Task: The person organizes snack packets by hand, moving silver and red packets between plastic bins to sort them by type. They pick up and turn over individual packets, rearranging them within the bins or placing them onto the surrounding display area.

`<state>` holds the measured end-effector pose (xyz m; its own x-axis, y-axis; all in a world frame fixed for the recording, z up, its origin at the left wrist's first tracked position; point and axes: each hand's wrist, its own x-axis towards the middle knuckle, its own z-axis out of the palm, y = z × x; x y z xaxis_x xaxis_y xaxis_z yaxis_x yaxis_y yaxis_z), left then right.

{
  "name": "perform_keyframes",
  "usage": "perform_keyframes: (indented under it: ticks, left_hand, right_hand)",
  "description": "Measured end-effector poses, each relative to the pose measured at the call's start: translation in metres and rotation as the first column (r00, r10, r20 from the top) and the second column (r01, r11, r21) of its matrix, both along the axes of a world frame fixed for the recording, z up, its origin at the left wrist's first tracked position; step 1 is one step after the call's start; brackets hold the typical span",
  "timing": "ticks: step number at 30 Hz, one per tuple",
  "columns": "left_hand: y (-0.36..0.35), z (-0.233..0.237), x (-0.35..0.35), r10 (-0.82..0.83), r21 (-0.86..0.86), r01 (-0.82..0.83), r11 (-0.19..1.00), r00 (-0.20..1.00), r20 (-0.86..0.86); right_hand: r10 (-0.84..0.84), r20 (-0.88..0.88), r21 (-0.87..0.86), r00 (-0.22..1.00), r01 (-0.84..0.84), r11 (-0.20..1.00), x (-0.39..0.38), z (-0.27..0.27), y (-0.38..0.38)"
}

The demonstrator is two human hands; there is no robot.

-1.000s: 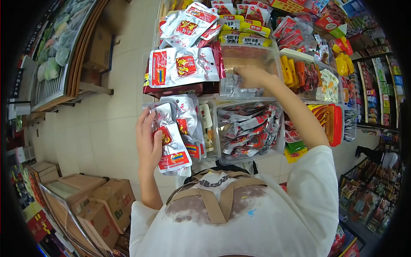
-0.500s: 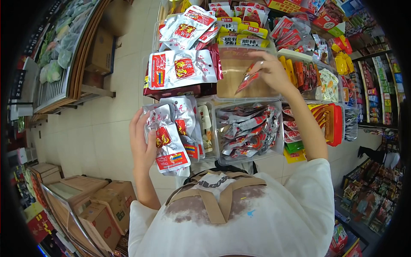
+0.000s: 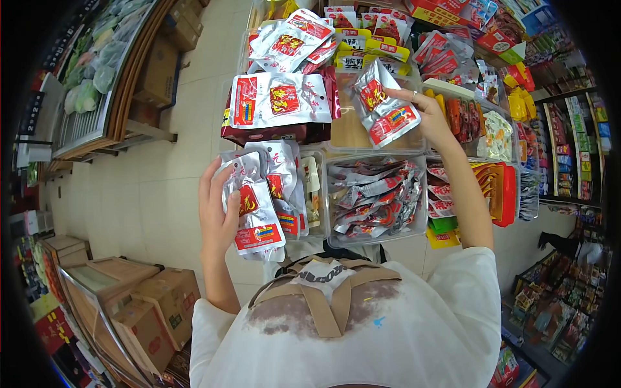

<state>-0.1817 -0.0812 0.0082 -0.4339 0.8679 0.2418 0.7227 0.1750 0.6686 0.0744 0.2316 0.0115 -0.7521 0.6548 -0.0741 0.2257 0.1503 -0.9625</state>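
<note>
My right hand [image 3: 424,113] pinches a silver-and-red snack packet [image 3: 381,107] by its right edge, its printed front facing up. The packet hangs over a clear plastic bin [image 3: 343,129] whose tan bottom shows. My left hand [image 3: 218,204] is closed around the left side of silver-and-red snack packets [image 3: 255,216], thumb on top. These lean at the near left, beside similar silver pouches [image 3: 281,174] in a bin. Just ahead, another silver pouch [image 3: 281,100] lies flat on a dark red box [image 3: 272,134].
A clear bin of jumbled packets [image 3: 375,197] stands near the middle. Bins with yellow packets [image 3: 369,48] and red packets [image 3: 462,116] lie farther off and right. On the left are a vegetable rack [image 3: 110,123] and cardboard boxes [image 3: 168,301].
In my right hand the packet has turned from edge-on to face up, slightly nearer the yellow packets. My left hand keeps its grip. The view has shifted slightly.
</note>
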Motion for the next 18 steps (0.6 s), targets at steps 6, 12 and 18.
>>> perform_keyframes:
  ticks: [6, 12, 18]
  left_hand:
    - [-0.002, 0.001, 0.001, -0.002, 0.012, 0.002, 1.0, 1.0, 0.008]
    - [0.001, 0.005, 0.004, -0.013, 0.0, 0.013, 1.0, 1.0, 0.003]
    - [0.003, 0.006, 0.005, -0.021, 0.001, 0.021, 1.0, 1.0, 0.015]
  right_hand:
    - [0.148, -0.288, -0.406, 0.946, -0.261, 0.876, 0.013, 0.007, 0.013]
    - [0.054, -0.186, -0.455, 0.981, -0.135, 0.881, 0.012, 0.01, 0.01]
    - [0.088, 0.225, -0.05, 0.97, -0.079, 0.996, -0.007, 0.031, -0.01]
